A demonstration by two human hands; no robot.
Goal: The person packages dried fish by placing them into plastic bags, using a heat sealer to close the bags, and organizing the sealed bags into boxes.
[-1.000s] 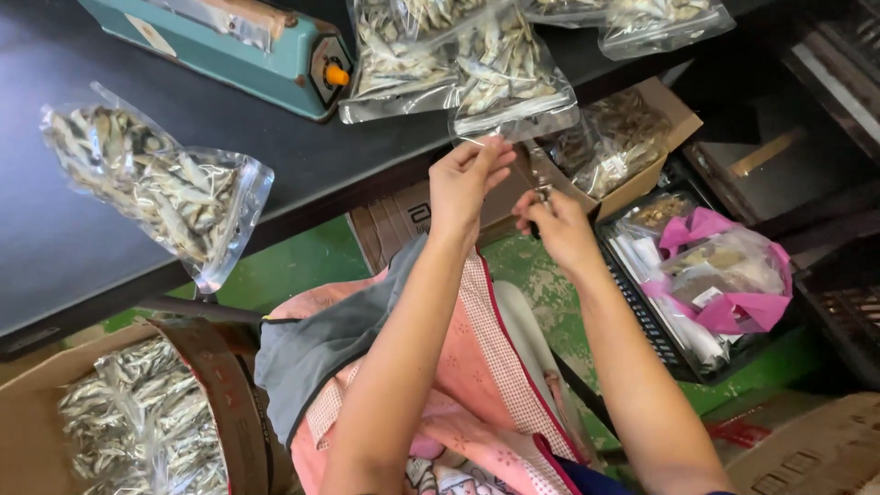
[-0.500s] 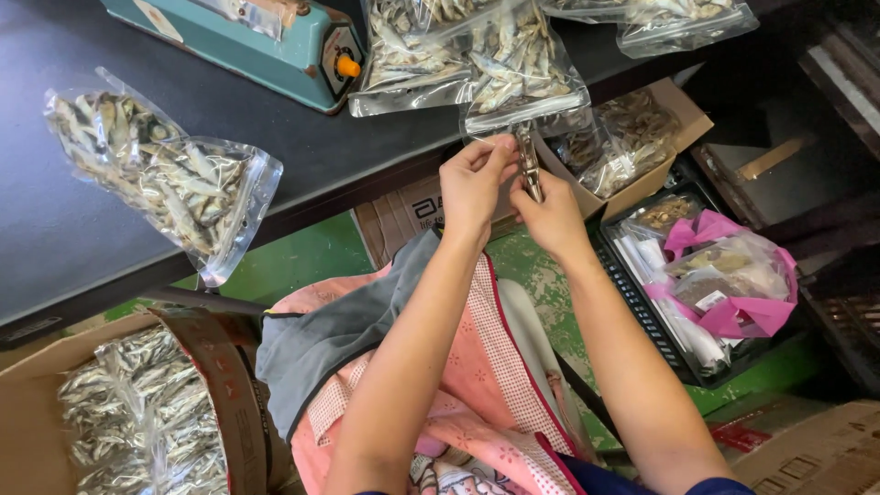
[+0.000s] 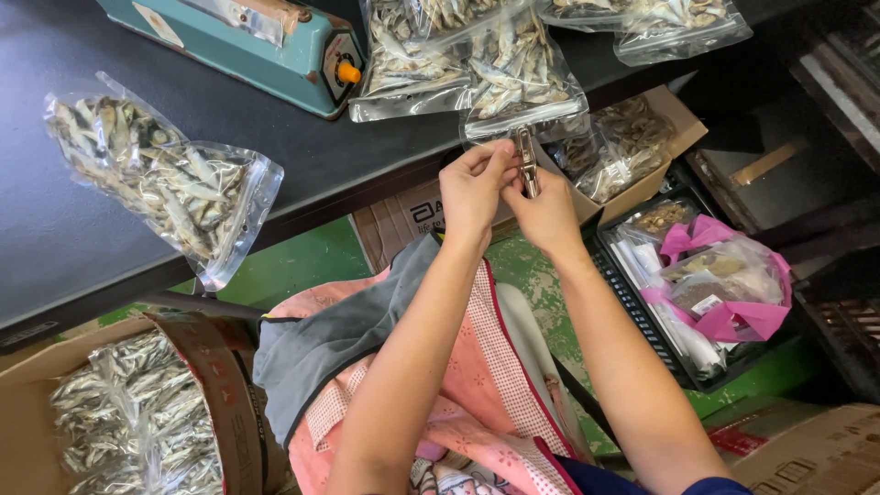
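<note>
Dark tabletop (image 3: 367, 174), fish-filled clear bags (image 3: 513, 73)

On your dark bench (image 3: 82, 247), a teal heat sealer (image 3: 266, 55) sits at the far edge, its orange knob facing right. A clear bag of dried fish (image 3: 160, 179) lies to your left, overhanging the bench edge. Below it, an open cardboard box (image 3: 119, 422) holds more bagged fish. To your right, a black crate (image 3: 683, 293) on the green floor (image 3: 293, 266) contains pink-trimmed packets. A pink patterned apron (image 3: 477, 394) covers your lap.
</note>
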